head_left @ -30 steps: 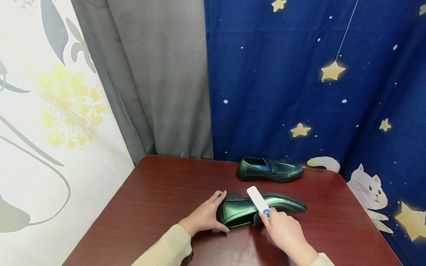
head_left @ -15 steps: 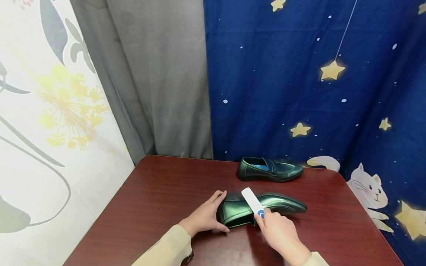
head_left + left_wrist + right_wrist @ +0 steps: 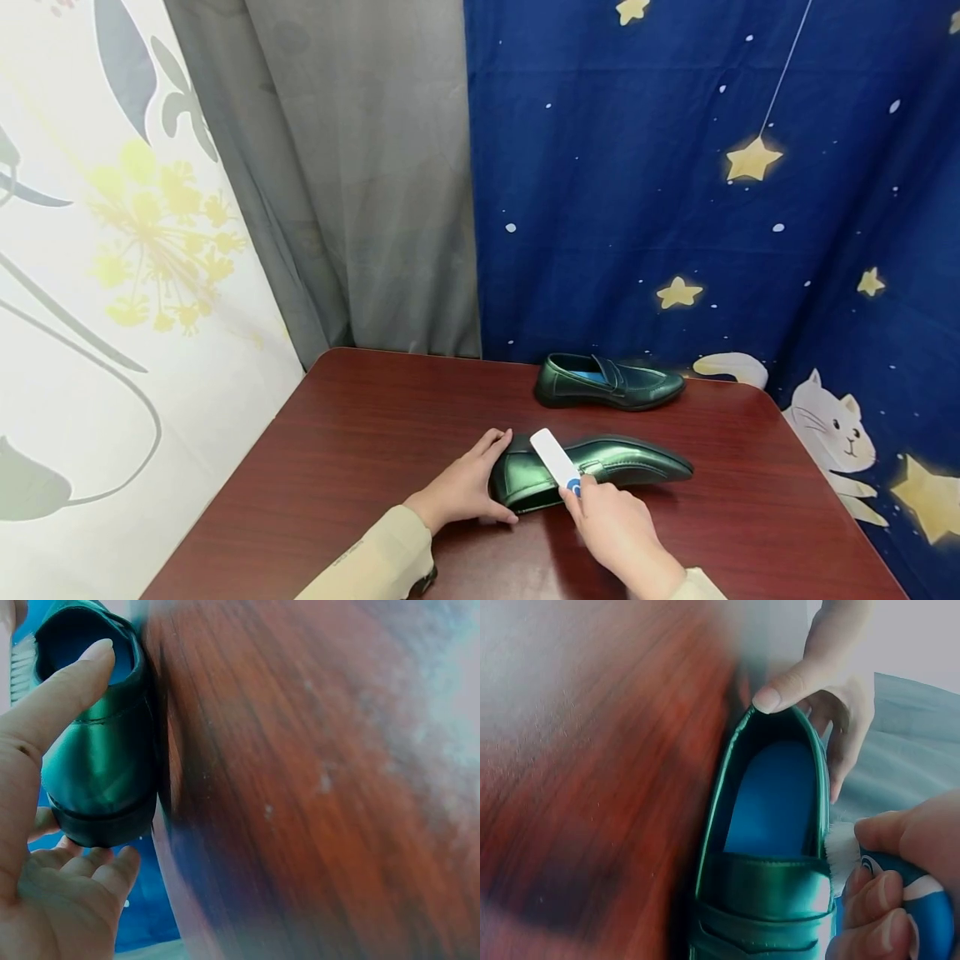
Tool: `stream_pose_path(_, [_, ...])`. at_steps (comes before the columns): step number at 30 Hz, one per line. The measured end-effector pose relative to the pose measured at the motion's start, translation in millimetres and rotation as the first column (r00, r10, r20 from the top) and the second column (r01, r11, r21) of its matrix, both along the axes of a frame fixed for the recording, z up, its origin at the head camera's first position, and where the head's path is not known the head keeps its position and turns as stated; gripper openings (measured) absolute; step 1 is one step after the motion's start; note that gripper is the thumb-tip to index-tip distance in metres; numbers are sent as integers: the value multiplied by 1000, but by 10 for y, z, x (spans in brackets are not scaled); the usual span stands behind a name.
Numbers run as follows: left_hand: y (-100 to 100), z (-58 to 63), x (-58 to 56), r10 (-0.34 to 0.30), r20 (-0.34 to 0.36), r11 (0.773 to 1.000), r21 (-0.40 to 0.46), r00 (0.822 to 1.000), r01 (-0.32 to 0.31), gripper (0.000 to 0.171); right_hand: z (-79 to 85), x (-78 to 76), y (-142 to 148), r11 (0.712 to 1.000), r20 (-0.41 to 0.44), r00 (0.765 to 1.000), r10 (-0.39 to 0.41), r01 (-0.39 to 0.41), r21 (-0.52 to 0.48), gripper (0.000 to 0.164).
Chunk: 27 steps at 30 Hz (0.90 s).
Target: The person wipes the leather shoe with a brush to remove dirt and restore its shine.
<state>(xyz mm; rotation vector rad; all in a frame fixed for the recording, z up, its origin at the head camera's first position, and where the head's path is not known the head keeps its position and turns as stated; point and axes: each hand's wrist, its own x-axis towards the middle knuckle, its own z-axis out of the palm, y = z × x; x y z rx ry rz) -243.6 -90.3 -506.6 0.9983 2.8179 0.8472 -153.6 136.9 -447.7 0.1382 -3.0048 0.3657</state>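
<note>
"Just right of the middle of the table, why is that green shoe tipped on its side?"

"I think it's so one side faces up, where the brush can get at it. Its toe points to the table's right edge."

"What is the left hand doing?"

"It grips the heel. The thumb is at the rim of the opening, and the other fingers are round the bottom of the heel, only as far apart from the thumb as the shoe is wide. That way the shoe can't slide, I guess."

"And the right hand?"

"Its fingers are curled snug round the brush handle. The bristles look like they touch the shoe's side, next to the opening."

"Why is the other shoe by the far edge, toward the right corner?"

"Maybe to be out of the way. It sits flat on its sole."
</note>
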Motion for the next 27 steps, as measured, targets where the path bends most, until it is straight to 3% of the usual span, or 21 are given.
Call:
stream_pose_path(9, [3, 12, 2, -3, 5, 1000, 7, 1000, 3, 120, -62, -7, -140, 1000, 26, 999, 29, -29, 4, 36])
stream_pose_path(19, [-7, -11, -13, -13, 31, 999, 47, 999, 11, 121, -150, 23, -256, 998, -59, 996, 70, -70, 6, 36])
stream_pose_path(27, [-9, -38, -35, -26, 50, 996, 90, 998, 22, 121, -177, 42, -339, 996, -79, 992, 94, -93, 18, 35])
